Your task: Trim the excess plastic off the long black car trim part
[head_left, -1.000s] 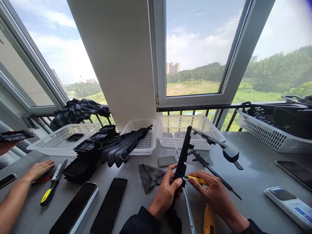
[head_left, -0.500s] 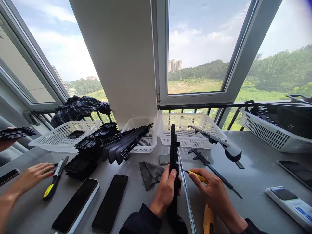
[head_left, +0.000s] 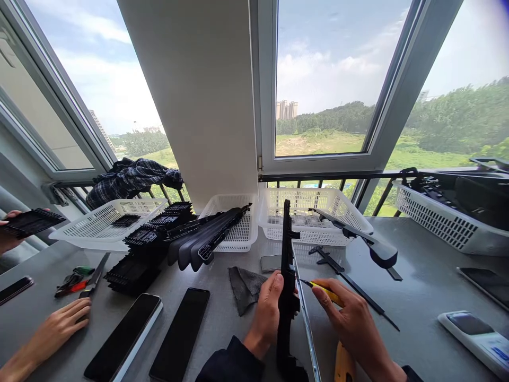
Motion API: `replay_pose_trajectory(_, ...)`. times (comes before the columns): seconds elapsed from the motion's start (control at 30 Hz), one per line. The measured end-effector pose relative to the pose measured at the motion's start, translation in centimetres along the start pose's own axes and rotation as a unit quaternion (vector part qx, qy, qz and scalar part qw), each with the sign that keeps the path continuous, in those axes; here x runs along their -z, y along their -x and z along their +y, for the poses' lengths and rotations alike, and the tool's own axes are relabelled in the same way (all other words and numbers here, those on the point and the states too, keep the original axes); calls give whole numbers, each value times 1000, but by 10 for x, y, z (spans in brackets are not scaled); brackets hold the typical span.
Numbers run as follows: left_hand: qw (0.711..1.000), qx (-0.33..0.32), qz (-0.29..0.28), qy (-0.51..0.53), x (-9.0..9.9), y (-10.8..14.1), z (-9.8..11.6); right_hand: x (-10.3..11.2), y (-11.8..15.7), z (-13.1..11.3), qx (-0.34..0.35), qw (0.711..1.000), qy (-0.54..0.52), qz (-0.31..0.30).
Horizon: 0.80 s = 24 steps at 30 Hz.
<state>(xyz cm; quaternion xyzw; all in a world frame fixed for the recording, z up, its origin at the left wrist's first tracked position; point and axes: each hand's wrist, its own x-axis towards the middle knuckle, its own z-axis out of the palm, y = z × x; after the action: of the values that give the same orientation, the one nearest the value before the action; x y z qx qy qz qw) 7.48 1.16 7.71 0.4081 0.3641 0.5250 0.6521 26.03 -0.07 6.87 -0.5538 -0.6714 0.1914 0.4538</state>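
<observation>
My left hand (head_left: 265, 313) is closed around a long, narrow black plastic part (head_left: 285, 249), held upright above the table. Small tabs stick out along the part's right edge. In my right hand (head_left: 353, 318) is a yellow-handled tool (head_left: 330, 294) with a thin dark shaft, pointing left at the part's edge; whether its tip touches cannot be made out. A shiny metal ruler or strip (head_left: 305, 318) lies just behind the part, between my hands. Below my right hand sits another yellow-orange handle (head_left: 343, 363), partly cut off by the frame.
White baskets (head_left: 314, 237) line the back, near stacked black parts (head_left: 137, 265). Calipers (head_left: 353, 286) and a curved black part (head_left: 382, 253) lie right, a grey cloth (head_left: 243, 289) and phones (head_left: 181, 331) left. A co-worker's hand (head_left: 66, 326) rests on a knife (head_left: 95, 278); their other hand holds a black part (head_left: 34, 222).
My left hand has turned the black part slightly, showing more of its right-edge tabs. The co-worker's hand drew back toward the knife handle, uncovering small red and green tools; their black part moved right.
</observation>
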Motion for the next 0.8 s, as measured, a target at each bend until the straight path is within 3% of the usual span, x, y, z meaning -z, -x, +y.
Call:
replay_pose_trajectory(0.17, 997, -51, -39, -43, -1, 1, 6, 1, 2, -3, 8, 1000, -6, 15)
replay_pose_trajectory(0.4, 999, -14, -41, -22, 0, 5, 10, 11, 0, -7, 37, 999, 0, 35)
replay_pose_trajectory(0.63, 995, 43, -90, 14, 6, -2, 2, 19, -2, 0, 72, 997, 16, 26)
replay_pose_trajectory(0.8, 995, 53, -76, 35, 6, -4, 0, 14, 0, 1, 51, 998, 14, 46)
